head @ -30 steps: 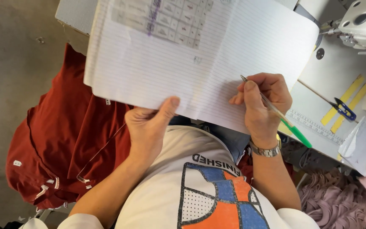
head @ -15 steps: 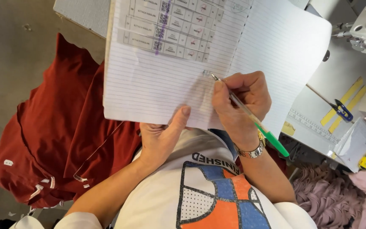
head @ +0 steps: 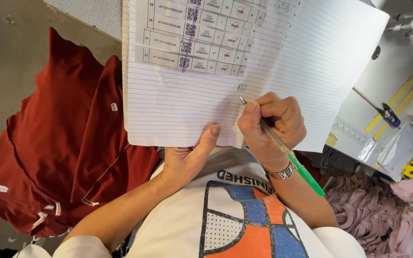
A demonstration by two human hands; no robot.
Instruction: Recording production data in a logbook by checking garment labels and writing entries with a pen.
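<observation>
1. Concrete floor [head: 5, 71] fills the far left, and on it lies a heap of red garments [head: 63, 157] with small white tags, just beside the person's left arm.
2. Right of the heap, the left hand [head: 187, 160] props the lower edge of an open lined notebook [head: 178, 105] from beneath; its thumb lies flat on the page, and the other fingers are hidden under the paper, so how they curl I cannot tell.
3. Pasted at the top of the left page sits a strip of printed labels [head: 192, 45] with small square codes; below it the lines are blank.
4. Near the fold is a small handwritten mark [head: 242, 88]. The right hand [head: 273, 122] is closed in a writing grip round a clear pen [head: 283, 148] with a green cap end, its tip on the paper just below that mark.
5. A metal watch [head: 280, 171] shows at the right wrist, above a white printed shirt [head: 244, 215].
6. Judged from this, the step in hand is writing an entry under the labels. The next stroke calls for the left hand to keep the page steady and flat while the tip runs along the ruled line.
7. Further right, a white table [head: 393, 67] carries blue snips [head: 388, 114] by a yellow strip, and mauve fabric [head: 369, 215] lies heaped below its edge.
</observation>
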